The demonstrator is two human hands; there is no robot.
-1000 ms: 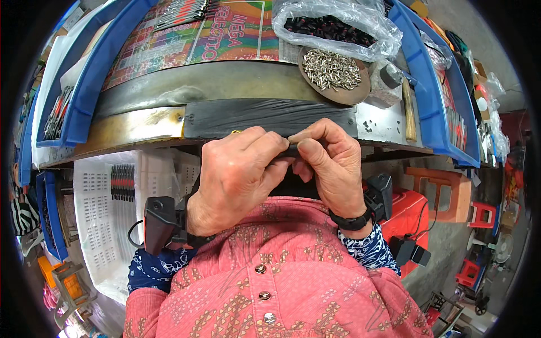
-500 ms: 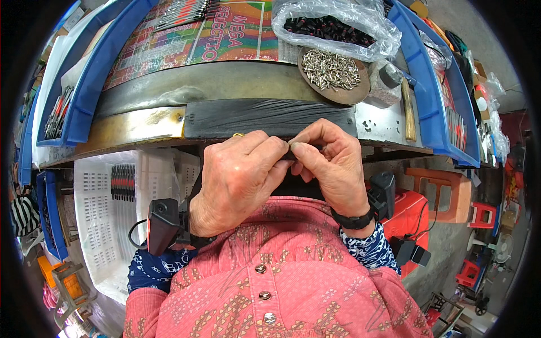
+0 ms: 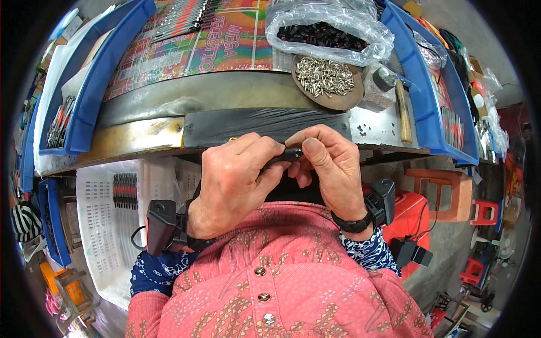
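My left hand (image 3: 232, 183) is closed around a short black cylindrical piece (image 3: 291, 154), whose end sticks out past its thumb and forefinger. The rest of the piece is hidden by my fingers. My right hand (image 3: 332, 163) meets that end with curled fingers. Its forefinger tip touches near the top of the piece, and its thumb is bent back beside the tip. Both hands are just in front of the black padded strip (image 3: 265, 125) on the bench edge. Beyond them stands a round dish (image 3: 338, 102) of small silvery metal pieces (image 3: 324, 77).
A clear plastic bag (image 3: 372, 50) of black parts lies behind the dish. A hammer (image 3: 403, 112) rests at right by a metal block (image 3: 376, 93). Blue bins (image 3: 93, 107) flank the bench. Slim black-and-red tools (image 3: 183, 22) lie at the back. A white crate (image 3: 104, 242) stands at lower left.
The black piece now shows between my hands. My right thumb has lifted back from its pinch with the forefinger. The view has shifted slightly, so the bench appears lower.
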